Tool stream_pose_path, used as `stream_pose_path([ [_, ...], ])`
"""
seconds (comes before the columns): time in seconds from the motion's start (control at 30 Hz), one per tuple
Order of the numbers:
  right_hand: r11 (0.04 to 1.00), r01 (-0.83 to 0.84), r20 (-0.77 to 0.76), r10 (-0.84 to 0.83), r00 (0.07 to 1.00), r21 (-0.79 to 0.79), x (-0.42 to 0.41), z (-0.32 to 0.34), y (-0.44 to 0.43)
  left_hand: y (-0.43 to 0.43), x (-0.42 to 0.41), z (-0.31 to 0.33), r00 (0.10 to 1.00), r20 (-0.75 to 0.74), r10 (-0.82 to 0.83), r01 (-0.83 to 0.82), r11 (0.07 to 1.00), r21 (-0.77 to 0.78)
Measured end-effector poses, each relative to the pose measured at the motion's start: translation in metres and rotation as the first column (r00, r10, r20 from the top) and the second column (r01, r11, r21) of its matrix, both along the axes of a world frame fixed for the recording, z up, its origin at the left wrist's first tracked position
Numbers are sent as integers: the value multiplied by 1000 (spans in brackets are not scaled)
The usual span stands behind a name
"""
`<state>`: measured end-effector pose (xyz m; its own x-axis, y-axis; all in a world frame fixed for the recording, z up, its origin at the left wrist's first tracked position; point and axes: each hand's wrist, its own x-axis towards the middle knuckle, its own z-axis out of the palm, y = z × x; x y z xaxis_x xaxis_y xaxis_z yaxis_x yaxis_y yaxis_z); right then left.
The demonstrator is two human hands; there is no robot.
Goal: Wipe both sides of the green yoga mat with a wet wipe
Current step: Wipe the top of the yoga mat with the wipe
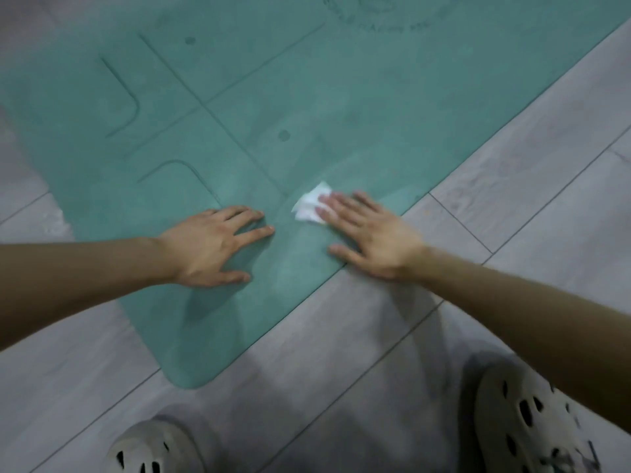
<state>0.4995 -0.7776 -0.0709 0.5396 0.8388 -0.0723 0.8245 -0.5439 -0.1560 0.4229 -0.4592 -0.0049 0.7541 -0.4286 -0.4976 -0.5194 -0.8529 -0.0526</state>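
The green yoga mat (259, 97) lies flat on the floor, its printed line pattern facing up and one rounded corner near my feet. My right hand (367, 230) lies flat with straight fingers pressing a crumpled white wet wipe (309, 204) onto the mat close to its right edge. Part of the wipe sticks out past my fingertips. My left hand (213, 245) rests flat on the mat a little to the left, fingers spread, holding nothing.
Grey wood-look floor planks (512, 172) surround the mat. My two feet in pale perforated clogs stand at the bottom, one clog (153, 448) at the left and the other clog (532, 425) at the right, just off the mat's corner.
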Motion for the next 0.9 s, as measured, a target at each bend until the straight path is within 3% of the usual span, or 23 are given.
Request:
stream_pose_path([
  [0.03,976,216,17,-216,976,-20,33,2,-16,1,3,4,1000,-23,-4,4,1000,1],
  [0.1,808,587,-23,-588,808,-44,75,10,-37,1,6,9,999,-51,-1,2,1000,23],
  [0.13,739,672,-55,-673,737,-38,78,11,-33,-1,8,10,999,-51,14,-12,1000,28],
  [0.17,735,678,-77,-677,732,-13,67,10,-19,-2,10,11,998,-42,50,-49,998,27],
  [0.2,800,600,-88,-596,798,20,44,7,-2,-4,12,10,993,-24,112,-112,994,20],
  [0.27,977,201,-93,-194,977,77,-18,-1,33,-5,18,7,960,15,279,-279,960,8],
  [0.33,978,-193,-73,198,977,74,-61,-6,50,-3,26,2,911,8,412,-412,911,18],
  [0.4,958,-280,-21,282,959,60,-38,-5,41,-1,34,-3,883,-14,470,-469,883,31],
  [0.43,982,-184,1,184,983,47,-11,-4,33,-1,37,-4,878,-20,478,-478,878,30],
  [0.5,981,192,16,-193,981,39,53,0,9,0,37,-5,871,-12,491,-491,871,6],
  [0.57,847,532,-2,-532,847,9,102,8,-13,1,33,-6,859,-7,513,-513,858,-21],
  [0.63,807,591,-34,-590,807,20,98,11,-1,3,31,-8,843,-21,538,-538,842,-32],
  [0.67,868,494,-43,-492,869,53,77,9,16,3,30,-8,836,-32,548,-549,835,-39],
  [0.73,994,42,-55,-37,998,101,18,4,51,4,28,-9,831,-42,554,-556,830,-45],
  [0.8,933,-356,-40,358,933,54,-17,-2,71,3,30,-7,841,-48,539,-541,841,-24],
  [0.83,900,-432,-20,434,901,48,-9,-1,73,2,31,-4,847,-56,528,-529,848,-10],
  [0.9,952,-300,11,300,954,60,41,-1,63,1,33,7,858,-74,508,-507,861,31],
])
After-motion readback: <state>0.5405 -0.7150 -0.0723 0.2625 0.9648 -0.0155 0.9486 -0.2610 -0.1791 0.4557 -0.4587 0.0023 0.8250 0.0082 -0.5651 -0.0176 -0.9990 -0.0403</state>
